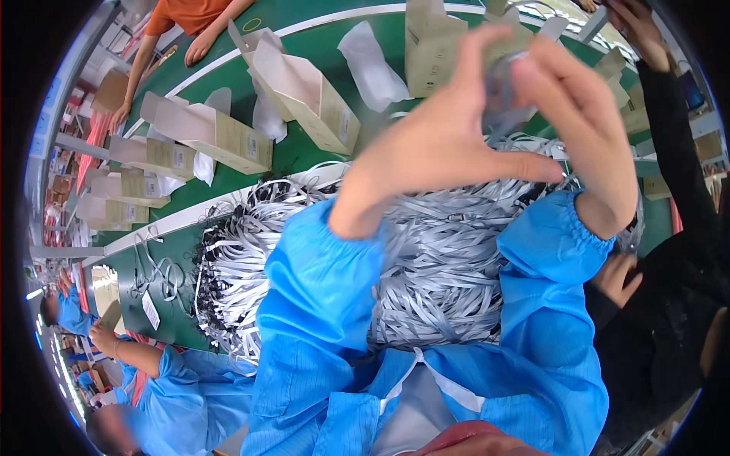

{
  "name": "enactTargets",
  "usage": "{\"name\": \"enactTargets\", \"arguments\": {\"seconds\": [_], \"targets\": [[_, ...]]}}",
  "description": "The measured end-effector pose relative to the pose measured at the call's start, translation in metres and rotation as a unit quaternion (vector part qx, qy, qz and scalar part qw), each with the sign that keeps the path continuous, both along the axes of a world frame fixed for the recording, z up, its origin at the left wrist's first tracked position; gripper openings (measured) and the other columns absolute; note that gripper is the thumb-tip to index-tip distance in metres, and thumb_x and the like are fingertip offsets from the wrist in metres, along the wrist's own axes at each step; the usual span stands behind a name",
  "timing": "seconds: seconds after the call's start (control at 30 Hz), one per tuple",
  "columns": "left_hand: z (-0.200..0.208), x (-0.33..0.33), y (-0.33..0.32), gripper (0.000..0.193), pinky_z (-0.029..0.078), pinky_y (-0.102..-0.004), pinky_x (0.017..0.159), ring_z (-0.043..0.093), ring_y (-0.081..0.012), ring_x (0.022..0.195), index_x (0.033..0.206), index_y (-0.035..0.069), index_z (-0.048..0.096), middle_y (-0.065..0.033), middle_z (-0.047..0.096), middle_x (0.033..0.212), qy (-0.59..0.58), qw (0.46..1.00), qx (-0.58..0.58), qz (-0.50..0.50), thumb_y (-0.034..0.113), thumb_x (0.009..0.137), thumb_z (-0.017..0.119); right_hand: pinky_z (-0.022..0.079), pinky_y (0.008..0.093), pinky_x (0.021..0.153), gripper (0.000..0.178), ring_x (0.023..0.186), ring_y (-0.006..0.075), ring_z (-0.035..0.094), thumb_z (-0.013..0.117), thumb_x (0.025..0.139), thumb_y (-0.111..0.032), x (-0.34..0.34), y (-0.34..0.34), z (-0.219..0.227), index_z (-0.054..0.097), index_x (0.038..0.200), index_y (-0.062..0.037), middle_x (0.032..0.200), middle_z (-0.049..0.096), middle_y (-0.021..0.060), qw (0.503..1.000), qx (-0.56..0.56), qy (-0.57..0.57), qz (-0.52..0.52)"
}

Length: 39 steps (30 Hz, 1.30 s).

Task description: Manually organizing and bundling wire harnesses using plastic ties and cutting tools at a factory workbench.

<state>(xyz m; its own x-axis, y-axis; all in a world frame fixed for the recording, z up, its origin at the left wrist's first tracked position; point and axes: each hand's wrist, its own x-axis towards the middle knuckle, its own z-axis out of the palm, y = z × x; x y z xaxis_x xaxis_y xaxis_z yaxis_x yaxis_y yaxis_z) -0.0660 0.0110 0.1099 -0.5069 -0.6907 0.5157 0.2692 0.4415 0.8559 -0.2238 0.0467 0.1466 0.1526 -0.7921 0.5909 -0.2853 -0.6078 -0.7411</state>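
Note:
Both my hands are raised over a large heap of pale grey flat straps with black ends (pixel 441 266). My left hand (pixel 433 140) is open, thumb and fingers spread wide apart in a C shape, blurred by motion. Facing it, my right hand (pixel 584 106) has curled fingers, closed around the edge of a translucent greyish thing (pixel 500 95). That thing looks like clear plastic, but the blur hides its kind. Just beyond my hands, opened cream cardboard boxes (pixel 430 53) stand on the green work surface.
More open boxes (pixel 315 95) and a clear plastic bag (pixel 371 68) stand or lie at the far left. A white rail (pixel 175 220) borders the heap. Loose straps and a white tag (pixel 150 310) lie at left. A person in black (pixel 669 281) reaches in at right; others work around.

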Motion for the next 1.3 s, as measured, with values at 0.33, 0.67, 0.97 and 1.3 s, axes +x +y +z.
{"name": "enactTargets", "arguments": {"seconds": [0.33, 0.67, 0.97, 1.3], "targets": [[-0.013, 0.002, -0.055, 0.043, 0.041, -0.0228, 0.059, 0.050, -0.0099, 0.065, 0.100, 0.003, 0.059, 0.0007, 0.055, 0.072, 0.101, 0.995, -0.021, -0.007, 0.044, 0.101, 0.047, 0.042, 0.0229, 0.072, 0.019, 0.084, 0.0079, 0.055, 0.061, 0.096, -0.013, -0.045, 0.010, 0.024, 0.065, 0.110, -0.0009, 0.096, 0.062, 0.0024, 0.995, 0.061, -0.067, -0.030], [0.016, 0.035, -0.025, 0.034, 0.047, -0.0225, 0.065, 0.063, -0.0171, 0.077, 0.093, 0.007, 0.049, -0.0100, 0.060, 0.089, 0.353, 0.814, 0.312, -0.339, 0.039, 0.104, 0.045, 0.050, 0.0292, 0.088, 0.017, 0.097, 0.0172, 0.062, 0.065, 0.087, 0.005, 0.031, -0.010, 0.005, 0.065, 0.104, 0.0074, 0.101, 0.066, 0.0113, 0.990, -0.021, -0.142, 0.003], [0.005, -0.017, -0.010, 0.079, 0.042, -0.0274, 0.053, 0.047, -0.0138, 0.052, 0.107, 0.003, 0.052, -0.0039, 0.054, 0.067, 0.042, 0.948, 0.308, 0.066, 0.070, 0.096, 0.012, 0.052, 0.0285, 0.087, 0.018, 0.096, 0.0177, 0.065, 0.063, 0.086, 0.009, 0.014, -0.022, -0.003, 0.067, 0.103, 0.0086, 0.106, 0.068, 0.0137, 0.994, 0.056, -0.064, 0.070], [-0.066, -0.016, -0.049, 0.043, 0.052, -0.0412, 0.058, 0.067, -0.0373, 0.070, 0.117, 0.004, 0.051, -0.0197, 0.063, 0.075, -0.323, 0.879, -0.223, 0.271, 0.042, 0.102, 0.038, 0.053, 0.0234, 0.083, 0.011, 0.088, 0.0142, 0.068, 0.064, 0.083, 0.011, -0.029, -0.022, 0.016, 0.070, 0.092, 0.0098, 0.093, 0.072, 0.0089, 0.963, -0.173, 0.018, -0.207]]}}
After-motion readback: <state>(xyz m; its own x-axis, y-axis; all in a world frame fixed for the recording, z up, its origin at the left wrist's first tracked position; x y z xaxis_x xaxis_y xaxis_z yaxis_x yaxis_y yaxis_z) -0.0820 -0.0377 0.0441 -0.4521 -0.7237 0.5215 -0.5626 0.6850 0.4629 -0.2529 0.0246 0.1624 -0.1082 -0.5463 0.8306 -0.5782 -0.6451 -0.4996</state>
